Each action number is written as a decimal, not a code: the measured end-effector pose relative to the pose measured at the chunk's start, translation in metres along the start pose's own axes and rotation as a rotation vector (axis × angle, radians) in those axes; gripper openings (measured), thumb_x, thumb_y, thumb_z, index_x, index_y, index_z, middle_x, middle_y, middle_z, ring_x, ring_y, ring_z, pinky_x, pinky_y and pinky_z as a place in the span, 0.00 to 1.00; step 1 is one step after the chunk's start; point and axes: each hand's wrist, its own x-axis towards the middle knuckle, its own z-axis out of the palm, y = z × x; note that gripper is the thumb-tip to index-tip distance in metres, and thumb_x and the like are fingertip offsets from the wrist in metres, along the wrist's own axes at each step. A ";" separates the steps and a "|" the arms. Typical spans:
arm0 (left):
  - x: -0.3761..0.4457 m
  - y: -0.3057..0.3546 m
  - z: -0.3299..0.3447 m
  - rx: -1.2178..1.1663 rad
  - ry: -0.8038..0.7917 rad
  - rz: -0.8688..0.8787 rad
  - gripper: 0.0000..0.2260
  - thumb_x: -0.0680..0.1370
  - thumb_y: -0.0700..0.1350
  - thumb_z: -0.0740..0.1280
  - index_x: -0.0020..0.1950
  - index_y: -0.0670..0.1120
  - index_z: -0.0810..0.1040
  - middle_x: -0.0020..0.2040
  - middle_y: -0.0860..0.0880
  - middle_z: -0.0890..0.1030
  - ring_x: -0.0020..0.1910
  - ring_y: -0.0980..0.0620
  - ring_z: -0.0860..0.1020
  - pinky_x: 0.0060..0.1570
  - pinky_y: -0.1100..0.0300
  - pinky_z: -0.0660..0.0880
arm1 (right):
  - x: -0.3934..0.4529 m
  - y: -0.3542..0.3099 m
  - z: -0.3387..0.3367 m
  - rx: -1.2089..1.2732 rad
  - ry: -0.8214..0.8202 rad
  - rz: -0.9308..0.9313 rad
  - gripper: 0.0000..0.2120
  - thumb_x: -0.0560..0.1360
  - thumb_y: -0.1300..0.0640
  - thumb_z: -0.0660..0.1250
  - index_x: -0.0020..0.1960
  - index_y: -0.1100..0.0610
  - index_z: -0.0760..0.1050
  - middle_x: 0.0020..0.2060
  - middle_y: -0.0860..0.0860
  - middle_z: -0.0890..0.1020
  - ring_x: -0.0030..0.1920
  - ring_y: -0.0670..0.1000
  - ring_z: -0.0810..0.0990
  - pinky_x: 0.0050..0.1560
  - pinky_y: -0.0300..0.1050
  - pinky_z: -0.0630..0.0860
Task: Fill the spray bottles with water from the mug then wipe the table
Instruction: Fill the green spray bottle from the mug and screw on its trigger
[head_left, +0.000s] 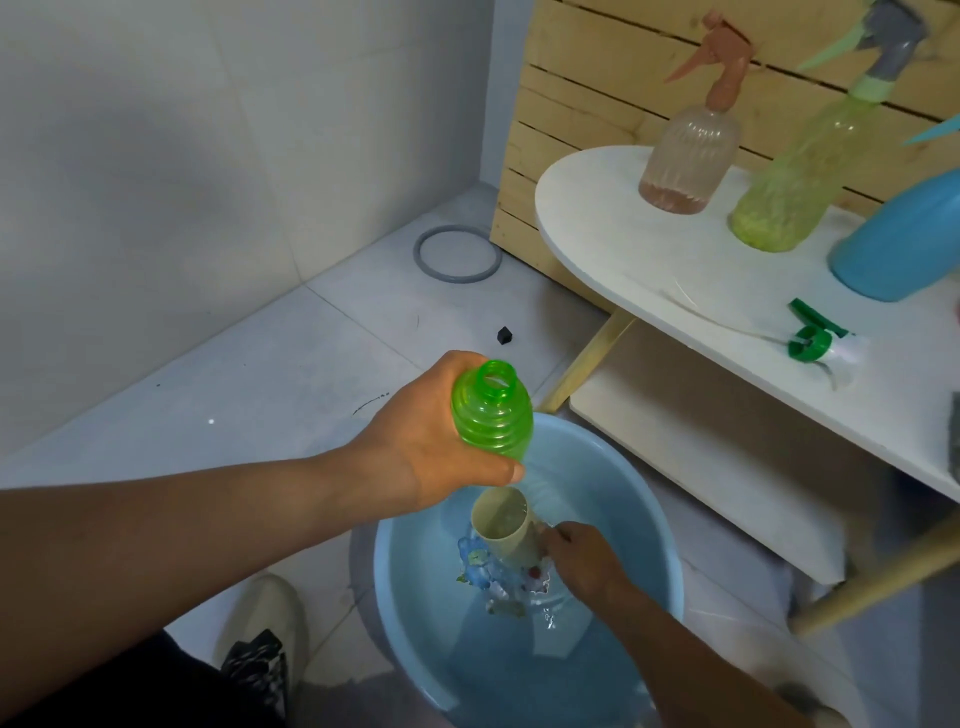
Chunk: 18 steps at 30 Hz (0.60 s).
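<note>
Both hands hold: green bottle (492, 413); mug (506, 525).

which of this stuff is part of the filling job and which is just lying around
Job: green bottle, mug, basin, green spray head, pink bottle, yellow bottle, blue bottle, table.
Lying about: grey ring, black bit.

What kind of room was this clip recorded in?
Probably a home utility or wash corner: pale tiled floor and wall, a blue water basin on the floor, and spray bottles on a small white table.
</note>
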 end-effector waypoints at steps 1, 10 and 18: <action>-0.001 0.001 -0.001 0.001 0.000 0.005 0.35 0.64 0.47 0.86 0.63 0.61 0.71 0.53 0.59 0.80 0.50 0.64 0.79 0.45 0.73 0.74 | -0.002 -0.001 -0.001 0.066 0.001 0.013 0.16 0.81 0.52 0.66 0.38 0.61 0.78 0.28 0.48 0.77 0.22 0.39 0.75 0.26 0.31 0.67; -0.012 0.014 -0.014 -0.025 0.033 0.053 0.36 0.64 0.48 0.85 0.64 0.62 0.70 0.52 0.59 0.80 0.48 0.66 0.79 0.43 0.72 0.73 | -0.050 -0.058 -0.061 0.198 0.028 -0.036 0.23 0.60 0.35 0.72 0.39 0.55 0.79 0.34 0.50 0.75 0.33 0.48 0.68 0.26 0.37 0.60; -0.019 0.024 -0.023 -0.073 0.104 0.069 0.38 0.64 0.47 0.85 0.68 0.58 0.70 0.53 0.58 0.80 0.50 0.63 0.78 0.45 0.66 0.74 | -0.111 -0.120 -0.130 0.188 0.113 -0.147 0.14 0.75 0.46 0.72 0.38 0.54 0.76 0.28 0.47 0.71 0.27 0.46 0.65 0.27 0.37 0.61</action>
